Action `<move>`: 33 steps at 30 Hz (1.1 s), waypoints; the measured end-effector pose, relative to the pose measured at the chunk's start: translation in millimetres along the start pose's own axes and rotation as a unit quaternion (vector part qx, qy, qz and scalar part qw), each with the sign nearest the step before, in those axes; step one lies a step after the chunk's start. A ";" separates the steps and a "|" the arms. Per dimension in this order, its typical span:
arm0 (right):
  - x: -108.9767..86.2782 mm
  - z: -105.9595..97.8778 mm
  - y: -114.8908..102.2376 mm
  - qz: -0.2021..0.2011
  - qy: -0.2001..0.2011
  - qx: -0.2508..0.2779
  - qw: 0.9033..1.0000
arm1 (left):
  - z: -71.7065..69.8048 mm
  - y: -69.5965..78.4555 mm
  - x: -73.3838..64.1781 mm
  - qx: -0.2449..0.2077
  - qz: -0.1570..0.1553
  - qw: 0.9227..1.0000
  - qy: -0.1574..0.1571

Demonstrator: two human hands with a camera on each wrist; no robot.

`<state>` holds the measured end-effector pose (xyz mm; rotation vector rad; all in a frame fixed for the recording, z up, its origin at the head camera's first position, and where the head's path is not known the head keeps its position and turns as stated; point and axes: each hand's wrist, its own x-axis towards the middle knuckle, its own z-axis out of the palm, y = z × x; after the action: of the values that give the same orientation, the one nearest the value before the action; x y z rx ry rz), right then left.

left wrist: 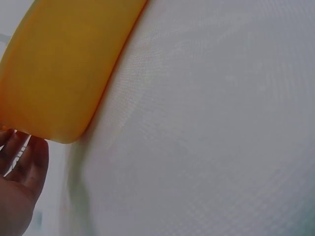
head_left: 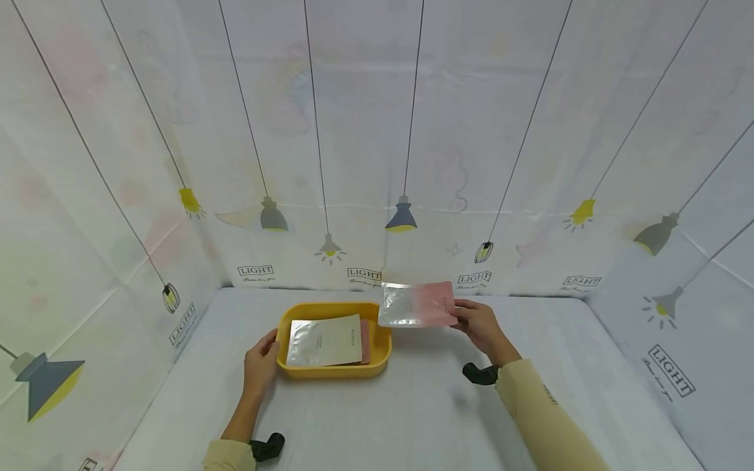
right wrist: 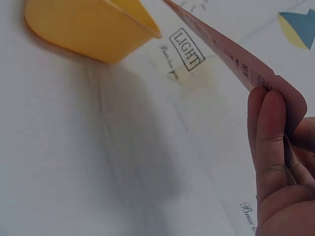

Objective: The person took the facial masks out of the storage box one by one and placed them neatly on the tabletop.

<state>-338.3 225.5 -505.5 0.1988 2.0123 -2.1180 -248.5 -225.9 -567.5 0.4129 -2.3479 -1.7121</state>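
My right hand [head_left: 478, 325] pinches a flat foil pouch [head_left: 417, 305] by its right edge, holding it up beside the far right corner of a yellow plastic bin [head_left: 330, 373]. The pouch fades from silver to pink; in the right wrist view the pink pouch [right wrist: 231, 54] shows nearly edge-on between thumb and fingers. At the bin's left end rests my left hand [head_left: 260, 366], its fairly straight fingers against the outer wall. Inside the bin lies a silver and cream pouch [head_left: 325, 341], partly covering a pink pouch [head_left: 365, 341].
A white-covered table [head_left: 424, 418] bears the bin. Behind and at the sides hangs a pale cloth backdrop [head_left: 353, 131] printed with lamps and LIGHT lettering. Each wrist wears a black device, like the right wrist's strap mount [head_left: 480, 374].
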 end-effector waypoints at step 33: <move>35.1 -32.0 47.6 0.050 0.058 -0.085 0.993 | 0.0 -2.6 4.0 -0.009 0.001 1.000 0.001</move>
<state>-362.1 253.2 -561.9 0.3946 2.1853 -1.9049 -252.0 -228.0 -570.0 0.4094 -2.3290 -1.7289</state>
